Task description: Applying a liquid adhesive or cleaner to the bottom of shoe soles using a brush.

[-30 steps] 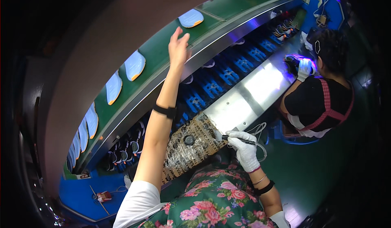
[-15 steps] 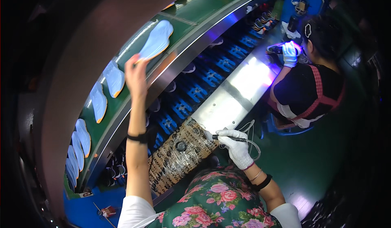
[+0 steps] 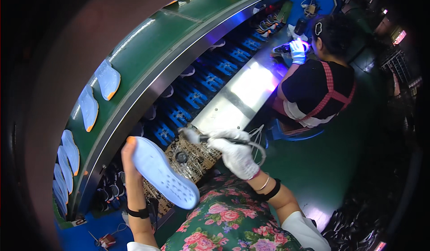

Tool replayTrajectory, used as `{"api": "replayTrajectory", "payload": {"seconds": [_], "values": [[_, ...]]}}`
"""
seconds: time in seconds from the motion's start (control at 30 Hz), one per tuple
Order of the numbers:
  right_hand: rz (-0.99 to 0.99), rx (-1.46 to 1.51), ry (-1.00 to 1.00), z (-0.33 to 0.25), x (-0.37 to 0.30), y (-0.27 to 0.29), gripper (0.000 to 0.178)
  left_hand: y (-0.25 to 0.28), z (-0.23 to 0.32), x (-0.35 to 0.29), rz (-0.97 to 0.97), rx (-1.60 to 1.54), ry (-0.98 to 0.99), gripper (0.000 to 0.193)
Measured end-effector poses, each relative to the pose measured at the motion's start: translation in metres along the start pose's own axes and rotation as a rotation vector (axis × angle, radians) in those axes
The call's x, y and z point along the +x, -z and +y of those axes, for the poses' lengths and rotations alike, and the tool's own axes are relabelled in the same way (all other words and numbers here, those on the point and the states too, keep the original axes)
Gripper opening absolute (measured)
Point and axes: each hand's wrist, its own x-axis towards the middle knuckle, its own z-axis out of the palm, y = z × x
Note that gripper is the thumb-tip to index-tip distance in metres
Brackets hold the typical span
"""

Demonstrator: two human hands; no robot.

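Observation:
My bare left hand (image 3: 130,159) grips a light-blue shoe sole (image 3: 162,172) by its orange-tipped end, above the near end of the bench. The sole tilts down to the right, and small dimples mark its lower part. My right hand (image 3: 235,154), in a white glove, is closed around a slim black pen-like tool (image 3: 227,140) with a thin cable looping behind. The tool's whitish tip (image 3: 191,136) is blurred and points left, over a bench top (image 3: 202,151) covered with printed brown tape. Hand and tip are apart from the sole.
A curved green conveyor (image 3: 148,49) at the left carries several more blue soles (image 3: 107,78). Beneath it, blue racks (image 3: 195,98) hold shoes. The metal bench (image 3: 228,107) runs toward a seated co-worker (image 3: 324,81), whose gloved hand holds a shoe under violet light. A round black knob (image 3: 181,157) stands on the tape.
My left hand has lifted a sole off the conveyor and brought it down and toward me. The right hand with the tool has moved left.

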Motion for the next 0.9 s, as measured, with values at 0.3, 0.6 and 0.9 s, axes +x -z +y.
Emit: {"api": "replayTrajectory", "payload": {"seconds": [0.3,0.6,0.9], "values": [[-0.198,-0.141,-0.009,0.019,-0.017,-0.037,0.021,-0.041,-0.110,-0.056,-0.026,-0.523,0.646,0.084],[-0.154,-0.184,-0.008,0.028,-0.027,-0.043,0.022,-0.069,-0.102,-0.098,-0.205,-0.532,0.744,0.102],[-0.213,-0.344,0.382,0.009,-0.020,-0.048,0.017,-0.084,-0.088,-0.073,-0.263,-0.675,0.263,0.079]]}}
